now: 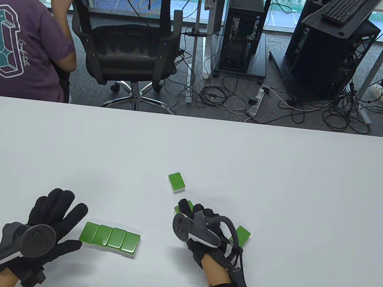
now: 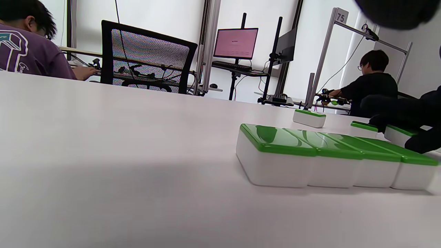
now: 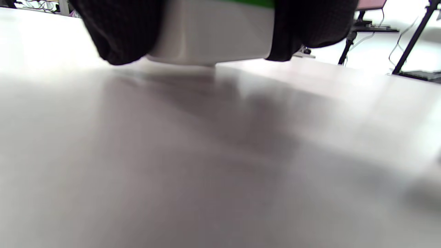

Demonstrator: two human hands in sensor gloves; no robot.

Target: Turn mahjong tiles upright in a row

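Note:
A row of several green-backed mahjong tiles (image 1: 110, 238) lies flat, green side up, on the white table (image 1: 278, 183); the row also shows in the left wrist view (image 2: 330, 155). My left hand (image 1: 53, 215) lies spread and empty just left of the row. My right hand (image 1: 191, 212) pinches one tile (image 3: 210, 34) between two fingers, right at the table surface; a bit of its green back (image 1: 189, 205) shows by the fingers. One loose tile (image 1: 176, 181) lies further back, another (image 1: 241, 235) just right of my right hand.
The table's far edge runs across the middle of the table view. Beyond it are an office chair (image 1: 119, 46), a seated person (image 1: 19, 32), computer towers and floor cables.

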